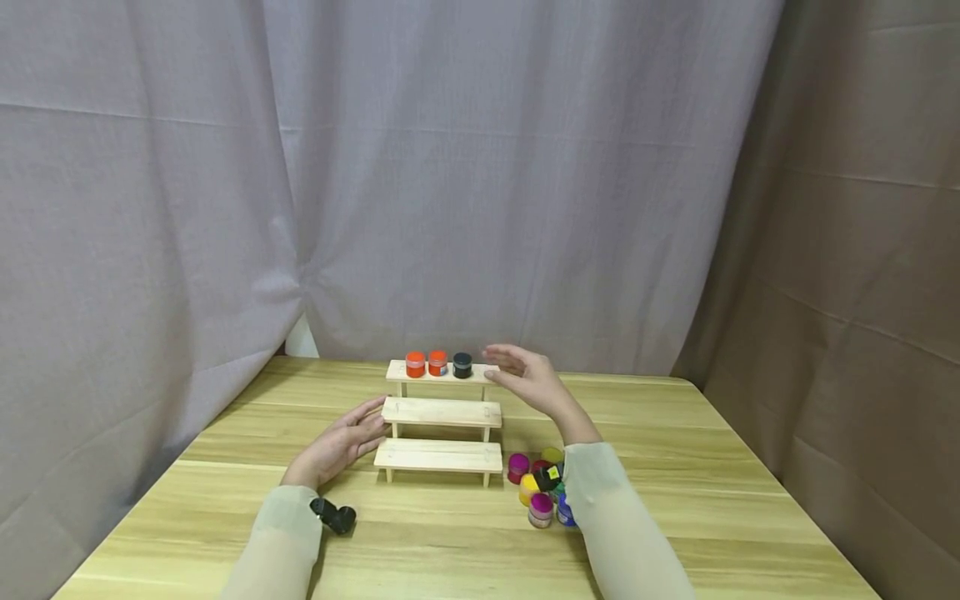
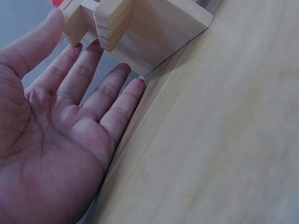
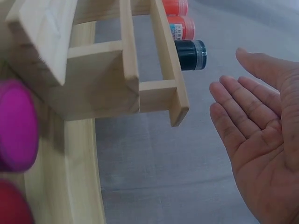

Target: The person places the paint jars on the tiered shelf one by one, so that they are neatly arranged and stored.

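Observation:
A three-step wooden rack (image 1: 441, 411) stands on the table. Along its top step sit two orange-red paint jars (image 1: 416, 364) and a black paint jar (image 1: 462, 365). My left hand (image 1: 341, 442) is at the rack's left side, fingers extended and palm facing it. In the left wrist view its fingertips (image 2: 136, 86) reach the wooden frame; whether all of them touch cannot be told. To the right of the black jar, my right hand (image 1: 528, 383) hovers by the top step's end. Its fingers (image 3: 247, 105) are lightly bent and hold nothing.
Several paint jars, among them a magenta jar (image 1: 540, 510) and a yellow jar (image 1: 528, 489), cluster right of the rack, partly hidden by my right sleeve (image 1: 611, 508). Grey curtains (image 1: 487, 208) hang behind the wooden table (image 1: 420, 554) and along its sides.

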{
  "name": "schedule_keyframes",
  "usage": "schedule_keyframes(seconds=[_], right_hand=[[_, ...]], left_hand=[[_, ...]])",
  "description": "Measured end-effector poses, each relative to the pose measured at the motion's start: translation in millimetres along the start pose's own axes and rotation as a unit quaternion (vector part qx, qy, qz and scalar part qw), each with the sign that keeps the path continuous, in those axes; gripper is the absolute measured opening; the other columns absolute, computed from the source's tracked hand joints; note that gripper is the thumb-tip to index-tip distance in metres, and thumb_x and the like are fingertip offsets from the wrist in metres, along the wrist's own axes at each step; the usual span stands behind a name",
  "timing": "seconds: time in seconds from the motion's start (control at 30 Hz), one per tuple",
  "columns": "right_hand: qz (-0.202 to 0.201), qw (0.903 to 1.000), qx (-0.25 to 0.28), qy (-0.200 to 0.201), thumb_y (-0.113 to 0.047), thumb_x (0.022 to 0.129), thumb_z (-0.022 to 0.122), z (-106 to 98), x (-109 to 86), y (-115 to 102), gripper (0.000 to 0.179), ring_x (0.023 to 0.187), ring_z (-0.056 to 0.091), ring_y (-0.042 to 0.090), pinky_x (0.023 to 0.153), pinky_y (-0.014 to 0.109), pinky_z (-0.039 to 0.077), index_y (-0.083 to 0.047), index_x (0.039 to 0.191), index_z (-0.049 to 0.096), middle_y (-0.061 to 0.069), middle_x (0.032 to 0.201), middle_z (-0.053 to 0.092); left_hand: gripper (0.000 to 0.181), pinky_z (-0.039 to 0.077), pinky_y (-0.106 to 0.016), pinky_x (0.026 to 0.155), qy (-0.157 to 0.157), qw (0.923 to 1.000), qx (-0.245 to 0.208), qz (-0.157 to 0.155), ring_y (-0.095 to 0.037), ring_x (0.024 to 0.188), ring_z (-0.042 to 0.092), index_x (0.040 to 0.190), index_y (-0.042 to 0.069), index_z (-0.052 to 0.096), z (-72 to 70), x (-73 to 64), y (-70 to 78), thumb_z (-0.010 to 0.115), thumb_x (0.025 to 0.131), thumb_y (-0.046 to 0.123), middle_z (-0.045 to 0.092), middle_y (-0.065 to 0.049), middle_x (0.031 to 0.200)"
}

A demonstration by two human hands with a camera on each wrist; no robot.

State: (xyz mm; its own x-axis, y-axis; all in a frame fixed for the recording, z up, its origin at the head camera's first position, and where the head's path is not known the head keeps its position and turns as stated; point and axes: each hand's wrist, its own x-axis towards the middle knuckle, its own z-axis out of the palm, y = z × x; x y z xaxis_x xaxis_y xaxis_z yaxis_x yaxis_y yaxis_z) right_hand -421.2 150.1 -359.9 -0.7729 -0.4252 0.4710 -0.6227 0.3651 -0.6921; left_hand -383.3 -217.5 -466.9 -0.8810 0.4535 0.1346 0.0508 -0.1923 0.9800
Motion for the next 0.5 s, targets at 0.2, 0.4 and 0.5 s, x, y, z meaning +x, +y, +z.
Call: schedule_keyframes(seconds=[0.2,0.4,0.5], right_hand=[[0.001,0.9995,-0.015,-0.027,-0.027,0.096,0.071,-4,-7.0,4,0.042,0.117,0.064,0.023,0.1,0.042,0.054,-0.012,0.134,0.063,0.008,0.13,0.067],[-0.02,0.9977,-0.026,-0.059,-0.027,0.096,0.071,-12,-18.8,11,0.045,0.119,0.064,0.027,0.103,0.046,0.052,-0.008,0.136,0.062,0.009,0.129,0.067],[-0.026,0.9968,-0.037,-0.067,-0.026,0.097,0.07,-18,-24.9,13,0.044,0.12,0.062,0.028,0.105,0.049,0.05,-0.008,0.136,0.062,0.008,0.129,0.067]], left_hand=[[0.064,0.024,-0.05,0.122,-0.005,1.0,0.004,0.001,-0.023,0.141,0.038,0.162,0.008,0.012,-1.7,0.0,-0.9,0.045,0.108,0.013,0.015,-0.023,0.163],[0.065,0.026,-0.05,0.121,-0.006,1.0,0.004,0.0,-0.026,0.141,0.039,0.162,0.008,0.013,-0.3,1.6,-3.1,0.048,0.107,0.013,0.018,-0.024,0.162],[0.066,0.027,-0.049,0.121,-0.006,1.0,0.005,0.003,-0.029,0.143,0.037,0.162,0.008,0.013,0.1,2.5,-2.5,0.048,0.107,0.014,0.016,-0.023,0.163]])
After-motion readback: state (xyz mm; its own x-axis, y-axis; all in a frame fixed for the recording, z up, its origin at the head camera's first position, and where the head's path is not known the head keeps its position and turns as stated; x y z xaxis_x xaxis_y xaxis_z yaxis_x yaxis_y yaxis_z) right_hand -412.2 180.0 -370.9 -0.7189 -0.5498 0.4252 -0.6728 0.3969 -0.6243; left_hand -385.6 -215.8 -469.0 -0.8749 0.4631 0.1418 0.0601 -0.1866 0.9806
